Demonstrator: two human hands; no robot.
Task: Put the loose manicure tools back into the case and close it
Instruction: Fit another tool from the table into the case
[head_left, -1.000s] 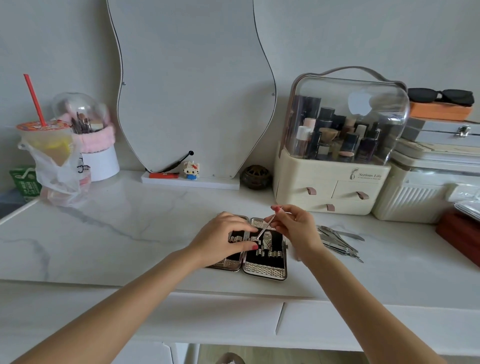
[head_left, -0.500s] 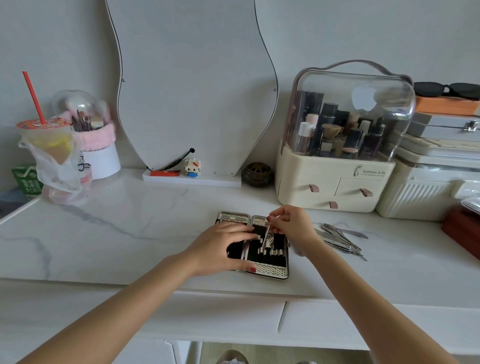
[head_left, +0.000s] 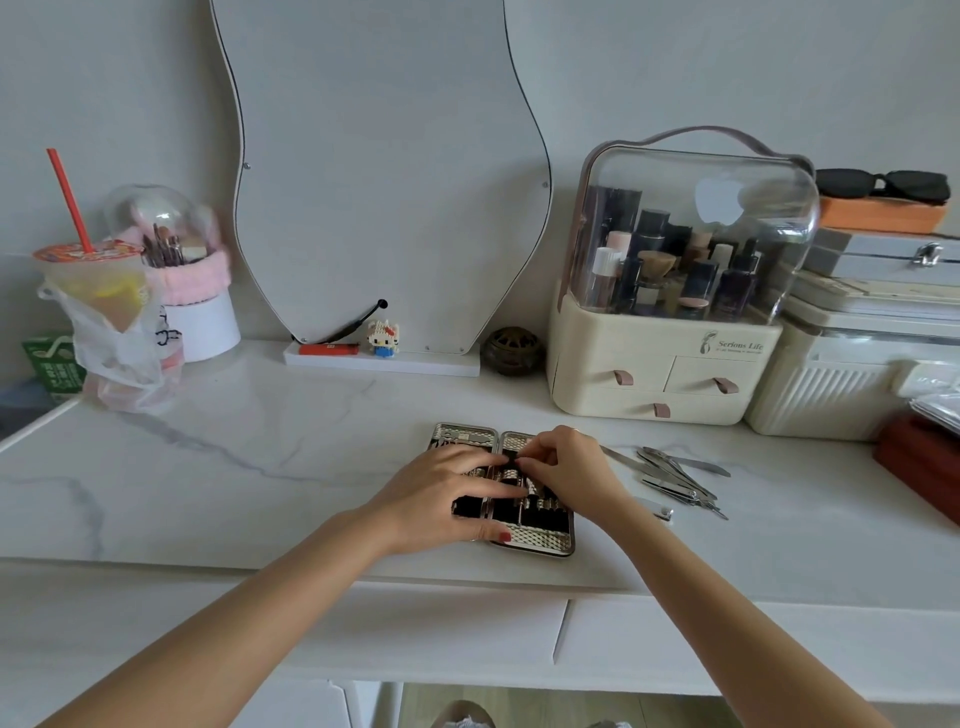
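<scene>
The right hand (head_left: 571, 467) has dropped lower than a second ago, pinching a tool down into the open case (head_left: 540, 543) on the table (head_left: 260, 467); the left hand (head_left: 447, 499) is still lying flat on it, fingers straight. Loose tools (head_left: 675, 475) are lying just right.

Bare forearms, red-painted thumbnail (head_left: 504, 537) — left hand (head_left: 441, 499)

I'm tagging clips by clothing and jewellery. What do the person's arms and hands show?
Both forearms are bare, with no sleeves or watch in view. The left hand has red polish on the thumbnail. The right hand may wear a thin ring; it is too small to tell. No gloves.
</scene>
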